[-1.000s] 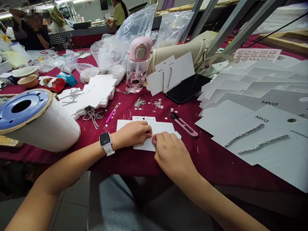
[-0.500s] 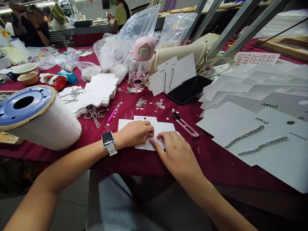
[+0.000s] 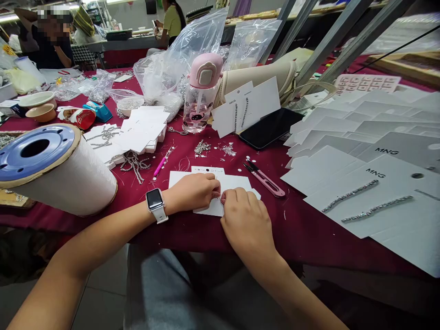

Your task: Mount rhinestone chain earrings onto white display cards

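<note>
White cards (image 3: 239,182) lie on the dark red tablecloth in front of me, partly covered by both hands. My left hand (image 3: 192,191), with a watch on its wrist, rests on them with its fingers curled into a pinch. Close to its right, my right hand (image 3: 248,219) is closed as well, thumb and fingertips pressed together. Whatever sits between the fingertips is too small to make out. Pink thread snips (image 3: 266,179) lie right of the cards. A magenta pen-like tool (image 3: 162,163) is to their left. Beyond the cards is a small heap of silvery pieces (image 3: 202,147).
A large spool of white thread (image 3: 82,176) stands at left, near stacked cards (image 3: 142,130) with silver chains. Behind are a pink-lidded bottle (image 3: 199,98) and a black phone (image 3: 270,128). Overlapping MNG cards (image 3: 381,220) spread at right. Two people sit at the back.
My right hand has turned and its fingers have drawn together from a looser, spread pose, near the left fingertips. The left hand stays in nearly the same place.
</note>
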A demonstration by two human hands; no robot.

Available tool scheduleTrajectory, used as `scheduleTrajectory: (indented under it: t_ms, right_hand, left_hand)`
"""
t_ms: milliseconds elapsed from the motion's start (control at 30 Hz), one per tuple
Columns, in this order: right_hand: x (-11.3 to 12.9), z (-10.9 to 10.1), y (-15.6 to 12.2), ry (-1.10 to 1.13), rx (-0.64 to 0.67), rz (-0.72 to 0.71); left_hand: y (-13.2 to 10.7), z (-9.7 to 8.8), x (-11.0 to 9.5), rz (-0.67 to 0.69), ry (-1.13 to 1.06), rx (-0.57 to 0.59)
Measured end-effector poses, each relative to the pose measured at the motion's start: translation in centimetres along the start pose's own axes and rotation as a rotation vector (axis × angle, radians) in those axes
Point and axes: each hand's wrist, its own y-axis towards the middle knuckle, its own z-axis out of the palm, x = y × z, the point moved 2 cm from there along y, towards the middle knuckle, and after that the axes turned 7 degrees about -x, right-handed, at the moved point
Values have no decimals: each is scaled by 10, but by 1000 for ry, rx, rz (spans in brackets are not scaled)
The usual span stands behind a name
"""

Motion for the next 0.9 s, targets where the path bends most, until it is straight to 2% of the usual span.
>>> scheduleTrajectory:
  t_ms: [100,233,367,500,600,767,900]
  right_hand:
    - [-5,3,-1,46,13,-18]
    - [-14,4,-4,171,23,-37]
    - [-20,4,-4,277,15,-114]
    - [-26,4,-1,357,17,-171]
    - [-31,4,3,447,67,-203]
    - [-38,5,5,557,112,-169]
    - [-41,7,6,595,146,-157]
  left_hand:
    - [0,-1,1,60,51,9]
    - [1,-3,1,245,199,47]
    - [1,-7,-3,400,378,67]
    - [4,-13,-8,446,471,76]
    - [6,-15,-12,492,475,72]
    - [9,-17,-17,552,479,75]
    - [13,-20,-20,567,486,143]
